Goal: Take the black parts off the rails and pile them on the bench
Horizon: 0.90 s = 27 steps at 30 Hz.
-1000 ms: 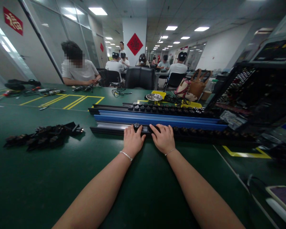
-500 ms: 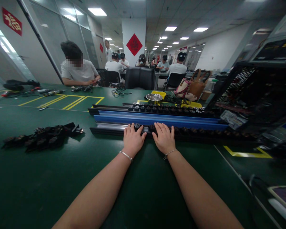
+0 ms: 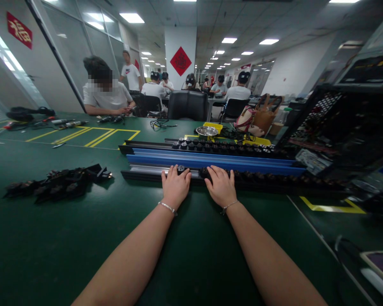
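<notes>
A long black-edged metal rail (image 3: 140, 170) lies crosswise on the green table, its left stretch showing a silver channel. Between the thumb and fingers of my left hand (image 3: 175, 189) sits a small black socket module (image 3: 181, 169) in that channel. My right hand (image 3: 222, 187) grips the rail a little further right, thumb at the near side and fingers over the top. Just left of its fingers is another black module (image 3: 204, 172). A row of black modules (image 3: 268, 176) fills the rail to the right, partly hidden by that hand.
Behind lie a blue rail (image 3: 210, 158) and another module-filled rail (image 3: 223, 147). A pile of black module strips (image 3: 60, 182) is at left. A metal dish (image 3: 207, 131) stands beyond. Right are an open black case (image 3: 344, 123) and a phone (image 3: 379, 263). A person (image 3: 107, 93) sits opposite.
My left hand has slid slightly left along the rail with the socket module, widening the gap between my hands. My right hand stays nearly in place. A standing person shows more fully at back left.
</notes>
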Each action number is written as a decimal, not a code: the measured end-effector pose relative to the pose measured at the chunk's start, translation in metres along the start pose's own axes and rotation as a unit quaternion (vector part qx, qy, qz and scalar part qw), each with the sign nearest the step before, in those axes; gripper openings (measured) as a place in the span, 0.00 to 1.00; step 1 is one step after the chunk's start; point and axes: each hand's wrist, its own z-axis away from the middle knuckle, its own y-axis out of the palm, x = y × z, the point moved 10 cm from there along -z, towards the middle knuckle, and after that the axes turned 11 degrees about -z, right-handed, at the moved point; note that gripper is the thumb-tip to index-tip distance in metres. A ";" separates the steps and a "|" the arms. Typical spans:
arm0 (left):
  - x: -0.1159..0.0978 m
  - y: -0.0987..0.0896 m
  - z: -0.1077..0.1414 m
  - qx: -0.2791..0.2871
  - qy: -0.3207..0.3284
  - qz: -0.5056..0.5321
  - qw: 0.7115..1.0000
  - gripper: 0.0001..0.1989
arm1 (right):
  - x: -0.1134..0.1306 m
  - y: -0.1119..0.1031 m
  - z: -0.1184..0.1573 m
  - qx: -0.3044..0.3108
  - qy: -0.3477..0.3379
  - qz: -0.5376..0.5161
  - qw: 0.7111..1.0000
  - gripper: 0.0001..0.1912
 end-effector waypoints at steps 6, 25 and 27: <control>0.006 -0.001 -0.002 -0.001 -0.010 0.002 1.000 0.24 | -0.001 0.001 0.000 0.006 0.007 0.013 1.000 0.23; 0.030 0.004 -0.008 -0.024 -0.054 -0.004 0.998 0.19 | -0.004 0.003 -0.001 0.028 0.025 -0.001 0.999 0.23; 0.032 0.004 -0.008 -0.026 -0.058 -0.003 0.998 0.19 | -0.005 0.004 -0.001 0.034 0.021 0.000 0.999 0.24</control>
